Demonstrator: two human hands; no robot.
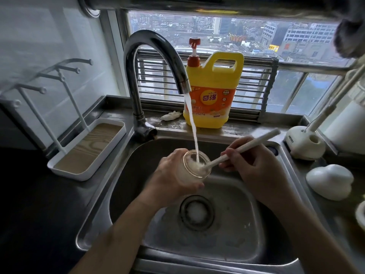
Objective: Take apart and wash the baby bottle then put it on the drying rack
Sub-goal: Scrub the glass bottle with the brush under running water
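My left hand (173, 175) grips the clear bottle body (194, 168) over the steel sink (276, 224), its open mouth tilted up toward the tap. Water streams from the chrome tap (156, 54) straight into the bottle. My right hand (254, 165) holds the white handle of a bottle brush (243, 146); the brush head sits inside the bottle, hidden in foam and water. A white drying rack (83, 153) with upright pegs and a wood-look tray stands on the counter to the left of the sink.
A yellow dish soap jug (213, 91) with a red pump stands on the ledge behind the sink. On the right counter are a white brush stand (304, 145) and a white rounded cap-like piece (329, 181). The sink drain (196, 212) lies below the hands.
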